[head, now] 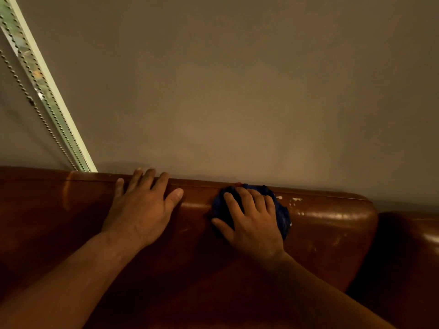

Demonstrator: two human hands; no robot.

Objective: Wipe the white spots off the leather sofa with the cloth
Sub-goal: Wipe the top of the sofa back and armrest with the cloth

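The brown leather sofa point(332, 224) fills the lower half of the view, its backrest top running left to right. My right hand point(251, 222) presses a bunched dark blue cloth point(282, 212) flat against the upper backrest, fingers spread over it. White spots point(294, 203) dot the leather just right of the cloth, near the top edge. My left hand point(142, 205) rests flat on the backrest top to the left, fingers apart, holding nothing.
A plain beige wall point(237, 91) rises directly behind the sofa. At the left a white window frame with a beaded blind cord point(35, 91) slants down to the backrest. A darker sofa section point(408, 257) adjoins on the right.
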